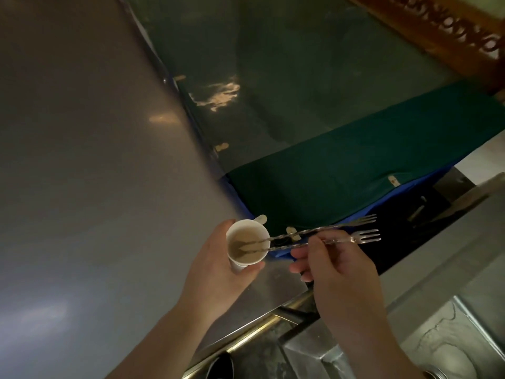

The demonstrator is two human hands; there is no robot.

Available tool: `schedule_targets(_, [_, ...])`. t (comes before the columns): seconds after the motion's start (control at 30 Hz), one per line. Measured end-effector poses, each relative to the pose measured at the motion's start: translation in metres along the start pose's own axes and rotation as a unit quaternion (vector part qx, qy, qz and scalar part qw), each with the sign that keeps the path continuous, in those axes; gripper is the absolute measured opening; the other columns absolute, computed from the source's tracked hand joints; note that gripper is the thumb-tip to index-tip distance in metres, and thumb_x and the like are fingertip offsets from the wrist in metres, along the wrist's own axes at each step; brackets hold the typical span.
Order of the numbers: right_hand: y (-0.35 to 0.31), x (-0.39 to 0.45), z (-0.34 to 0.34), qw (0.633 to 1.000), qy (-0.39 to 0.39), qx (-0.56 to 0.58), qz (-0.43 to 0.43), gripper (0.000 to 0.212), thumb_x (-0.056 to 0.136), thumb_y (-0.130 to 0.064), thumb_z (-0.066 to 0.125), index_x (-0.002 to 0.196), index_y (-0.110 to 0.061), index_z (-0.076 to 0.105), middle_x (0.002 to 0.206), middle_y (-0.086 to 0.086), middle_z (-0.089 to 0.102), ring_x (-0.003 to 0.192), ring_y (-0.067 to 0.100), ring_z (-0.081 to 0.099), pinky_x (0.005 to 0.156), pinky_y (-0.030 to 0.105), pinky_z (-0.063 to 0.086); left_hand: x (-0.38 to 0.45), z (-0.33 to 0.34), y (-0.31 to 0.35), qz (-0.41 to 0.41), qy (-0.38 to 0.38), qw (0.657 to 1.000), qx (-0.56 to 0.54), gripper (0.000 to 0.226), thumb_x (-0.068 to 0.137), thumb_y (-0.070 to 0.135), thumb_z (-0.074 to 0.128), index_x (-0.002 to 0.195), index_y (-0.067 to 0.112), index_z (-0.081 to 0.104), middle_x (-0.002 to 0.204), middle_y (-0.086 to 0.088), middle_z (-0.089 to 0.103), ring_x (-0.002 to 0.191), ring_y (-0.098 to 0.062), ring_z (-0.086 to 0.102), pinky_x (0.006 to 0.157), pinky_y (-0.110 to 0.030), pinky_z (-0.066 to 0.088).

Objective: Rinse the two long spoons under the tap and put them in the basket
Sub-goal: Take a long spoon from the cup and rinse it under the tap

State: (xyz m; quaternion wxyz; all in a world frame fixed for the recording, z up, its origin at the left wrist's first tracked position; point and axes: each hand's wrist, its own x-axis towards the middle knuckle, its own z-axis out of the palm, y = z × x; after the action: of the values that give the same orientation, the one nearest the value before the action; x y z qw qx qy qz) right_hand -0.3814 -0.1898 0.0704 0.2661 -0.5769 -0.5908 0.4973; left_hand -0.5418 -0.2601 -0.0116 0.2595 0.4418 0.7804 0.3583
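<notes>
Right fingers (314, 243) pinching spoons (306, 236), bowls in cup (247, 242)

Two bare forearms, no sleeves in view, left hand (218, 258), right hand (336, 269), short-nailed fingers (297, 268)

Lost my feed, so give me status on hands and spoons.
Left hand grips white paper cup. Right hand pinches two long metal fork-ended spoons, bowls in cup. Steel sink below; tap, basket unseen.
</notes>
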Motion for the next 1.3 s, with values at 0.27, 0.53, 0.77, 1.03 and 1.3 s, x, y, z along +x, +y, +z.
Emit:
schedule_targets(0.27, [0.000, -0.004, -0.008, 0.998, 0.030, 0.045, 0.013, 0.020, 0.097, -0.021, 0.050, 0.084, -0.024, 0.065, 0.074, -0.007, 0.076, 0.060, 0.007, 0.071, 0.049, 0.015, 0.052, 0.000, 0.001, -0.002, -0.009, -0.004, 1.000, -0.003, 0.071, 0.064, 0.062, 0.077, 0.122, 0.053, 0.037, 0.106, 0.034, 0.051, 0.106, 0.016, 0.047, 0.065, -0.006, 0.041])
schedule_targets(0.53, [0.005, -0.007, -0.022, 0.987, 0.055, 0.146, 0.034, 0.031, 0.099, -0.012, 0.047, 0.078, -0.026, 0.066, 0.075, 0.009, 0.076, 0.062, 0.025, 0.074, 0.051, 0.025, 0.054, 0.002, -0.003, 0.004, -0.013, -0.012, 1.000, -0.013, 0.072, 0.051, 0.081, 0.058, 0.115, 0.058, 0.034, 0.104, 0.037, 0.049, 0.106, 0.021, 0.043, 0.062, -0.005, 0.040])
schedule_targets(0.77, [0.012, -0.013, -0.030, 0.953, 0.081, 0.270, 0.108, 0.032, 0.098, -0.008, 0.047, 0.074, -0.019, 0.065, 0.073, 0.020, 0.074, 0.061, 0.031, 0.073, 0.046, 0.025, 0.054, 0.002, -0.002, 0.002, -0.028, -0.021, 0.999, -0.010, 0.079, 0.059, 0.070, 0.071, 0.126, 0.049, 0.036, 0.105, 0.029, 0.053, 0.095, 0.008, 0.056, 0.064, -0.005, 0.041])
schedule_targets(1.03, [0.014, -0.026, -0.052, 0.919, 0.103, 0.358, 0.129, 0.019, 0.098, -0.006, 0.044, 0.083, -0.008, 0.055, 0.057, 0.016, 0.070, 0.046, 0.024, 0.067, 0.042, 0.026, 0.051, -0.006, -0.006, 0.012, 0.005, 0.022, 1.000, 0.020, 0.095, 0.056, 0.056, 0.085, 0.128, 0.059, 0.022, 0.111, 0.046, 0.032, 0.108, 0.005, 0.041, 0.081, -0.013, 0.035])
schedule_targets(1.3, [0.024, -0.055, -0.127, 0.882, 0.168, 0.423, 0.122, 0.023, 0.097, -0.007, 0.044, 0.077, -0.012, 0.052, 0.050, 0.016, 0.066, 0.036, 0.022, 0.062, 0.037, 0.025, 0.049, -0.021, -0.009, 0.095, 0.161, 0.051, 0.984, 0.060, 0.095, 0.061, 0.068, 0.072, 0.141, 0.048, 0.026, 0.139, 0.045, 0.017, 0.125, 0.009, 0.033, 0.094, -0.009, 0.034])
